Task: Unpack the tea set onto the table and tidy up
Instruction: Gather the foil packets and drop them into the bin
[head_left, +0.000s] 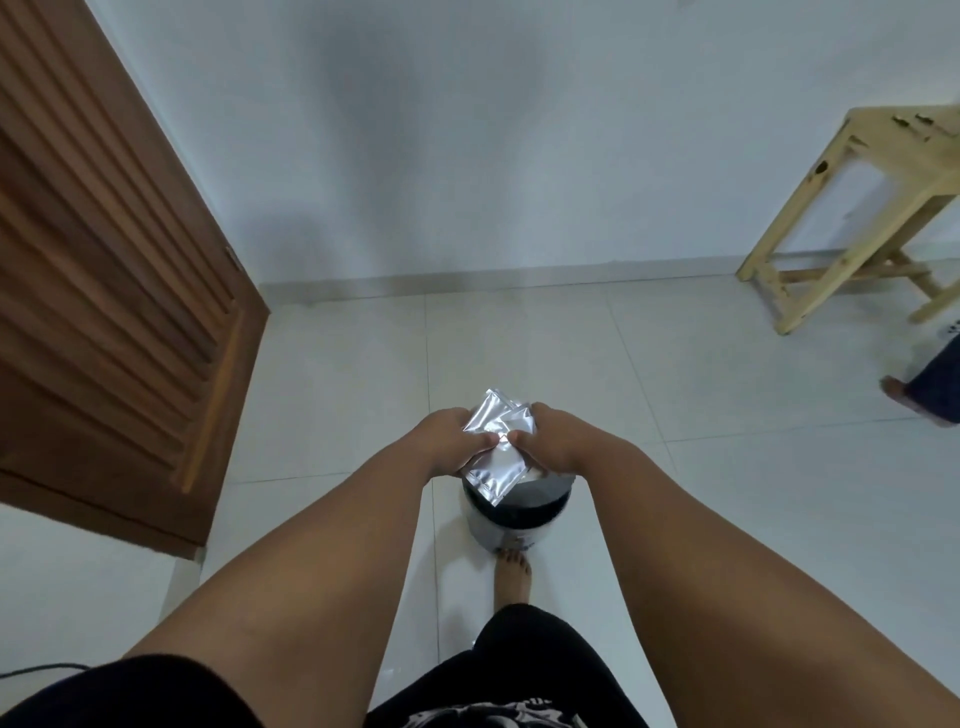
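White wall (467, 130) fills the far side, pale tiled floor (337, 364) below w/ a low skirting strip between; brown slatted wooden door (104, 286) stands at the left, angled into the room; light wooden stool (852, 208) at far right, near the wall; another person's foot and dark trouser leg (930, 389) at the right edge, well apart from the centre. Small round bin (511, 525), white outside & dark inside, sits on the floor in the middle; a bare foot (511, 577) touches its near side. Both arms reach fwd from the near edge, black clothing beneath. Left hand (452, 441) & right hand (550, 441) meet directly above the bin; fingers of both curled tight on a bunch of silver foil packets (496, 447), thumbs pressed on top, almost touching; packets stick out far and near of the hands, lowest corner hanging over the bin's opening.
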